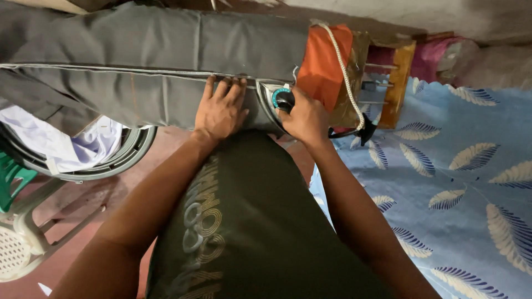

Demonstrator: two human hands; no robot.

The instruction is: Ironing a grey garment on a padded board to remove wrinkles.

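Left hand [220, 111] pressed flat, fingers together, on grey trousers [138, 61]; right hand [303, 117] fingers clamped on iron [284, 99] dial.

ironing board [382, 83] w/ orange pad, grey fabric [138, 61] spread flat across it, iron [280, 102] resting on fabric

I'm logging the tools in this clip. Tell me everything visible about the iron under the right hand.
The metal electric iron lies on the grey trouser fabric, mostly hidden. Its curved silver edge and a black dial with a teal ring show. The right hand covers its handle, fingers at the dial; the left hand presses the cloth beside it. A black cord trails to its right.
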